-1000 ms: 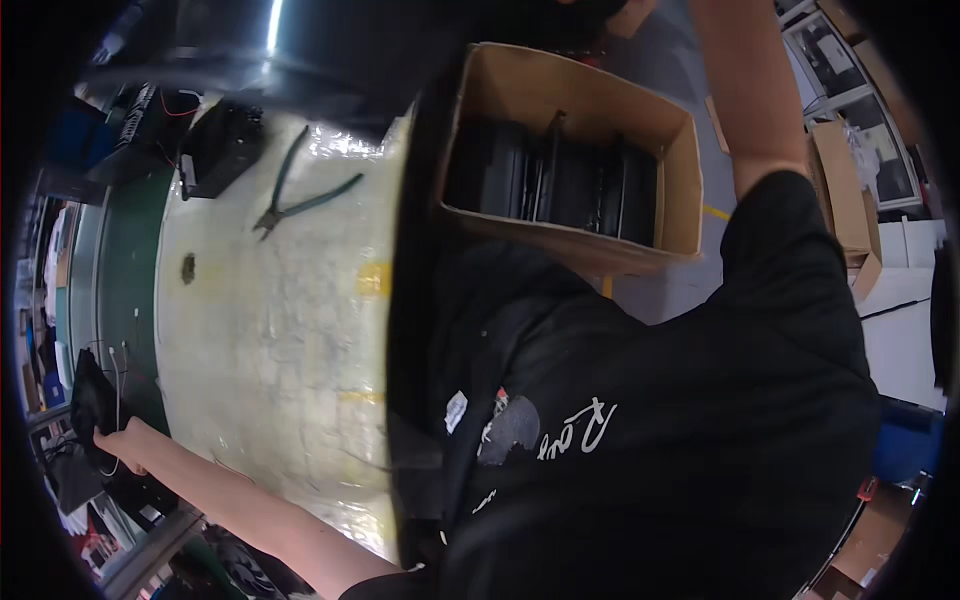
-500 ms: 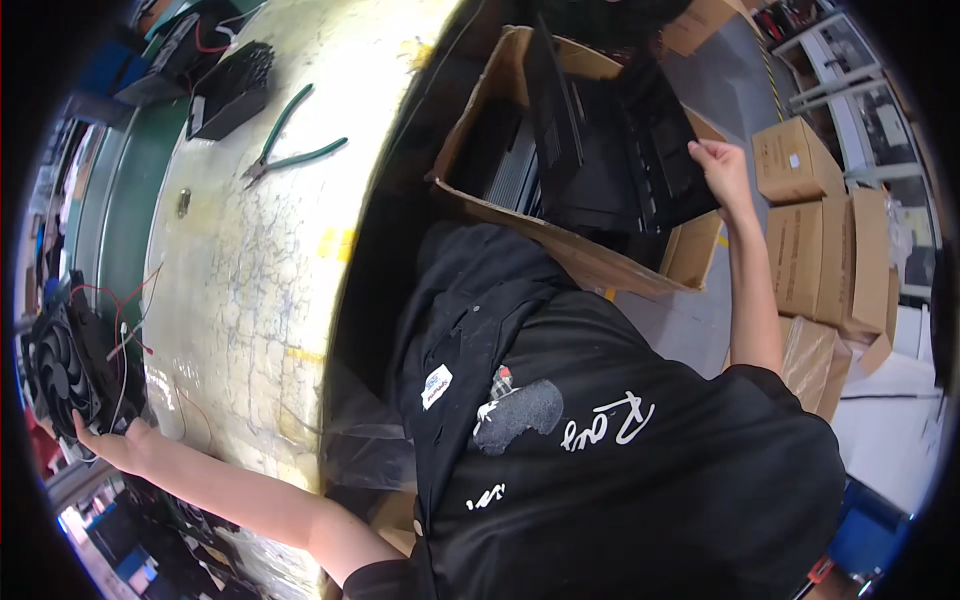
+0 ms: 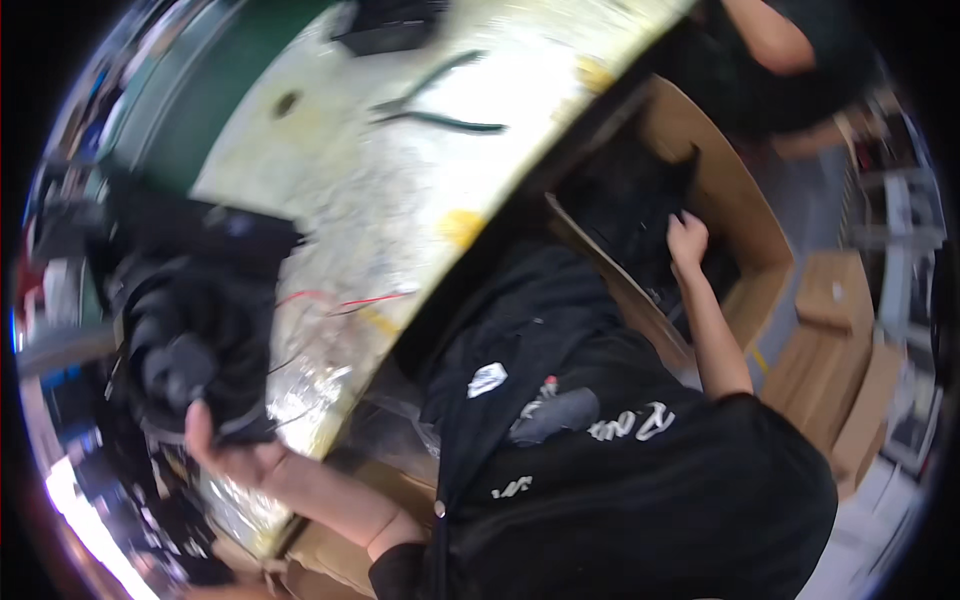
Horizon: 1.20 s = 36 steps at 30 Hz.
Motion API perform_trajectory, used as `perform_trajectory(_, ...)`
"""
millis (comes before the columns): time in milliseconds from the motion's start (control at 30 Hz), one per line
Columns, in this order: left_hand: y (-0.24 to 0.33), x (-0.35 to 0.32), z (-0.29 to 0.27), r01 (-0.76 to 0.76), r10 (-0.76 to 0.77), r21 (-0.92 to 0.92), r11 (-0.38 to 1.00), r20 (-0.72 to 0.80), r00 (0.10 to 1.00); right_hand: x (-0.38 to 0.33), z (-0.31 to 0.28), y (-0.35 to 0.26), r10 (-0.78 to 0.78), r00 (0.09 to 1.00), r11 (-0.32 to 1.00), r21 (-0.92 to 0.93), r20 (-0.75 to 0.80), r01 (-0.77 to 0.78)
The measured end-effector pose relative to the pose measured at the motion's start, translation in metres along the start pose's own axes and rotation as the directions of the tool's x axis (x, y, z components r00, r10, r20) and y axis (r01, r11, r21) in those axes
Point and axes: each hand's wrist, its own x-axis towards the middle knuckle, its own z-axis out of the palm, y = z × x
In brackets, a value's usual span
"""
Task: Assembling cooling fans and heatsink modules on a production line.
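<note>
At the left end of the worktable, my left hand (image 3: pixel 235 455) grips the lower rim of a black cooling fan unit (image 3: pixel 180 350), thumb on its front and the other fingers mostly hidden. A black housing is joined to the fan, and thin red wires (image 3: pixel 370 300) trail from it over the table. On the right, my right hand (image 3: pixel 687 242) is closed at the edge of a black panel (image 3: pixel 625 215) inside an open cardboard box (image 3: pixel 735 165). Motion blur softens the panel's outline.
Green-handled cutters (image 3: pixel 440 105) lie on the worn, film-covered worktable (image 3: pixel 350 190), with a black part (image 3: pixel 392 25) beyond them. Brown cartons (image 3: pixel 820 350) are stacked at the right. Another person's arm (image 3: pixel 770 35) shows past the box.
My left hand has brought the fan unit inward to the table's near end. My right hand has lowered the black panel into the box. The whole view has turned.
</note>
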Motion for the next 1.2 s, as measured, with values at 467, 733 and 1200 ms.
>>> perform_trajectory(467,-0.031,-0.043,0.018,-0.074,0.033,0.173,0.982,0.227,0.973,-0.028,0.054,0.04,0.26,0.965,0.961,0.105,-0.032,-0.256)
perform_trajectory(733,-0.04,-0.045,0.033,-0.011,-0.058,0.24,0.971,0.278,0.959,-0.021,0.091,0.057,0.192,0.977,0.978,-0.062,-0.095,-0.198)
perform_trajectory(1200,-0.047,-0.066,0.037,-0.166,0.046,0.31,0.936,0.362,0.931,-0.015,0.037,-0.077,-0.031,0.996,0.825,0.56,-0.087,0.074)
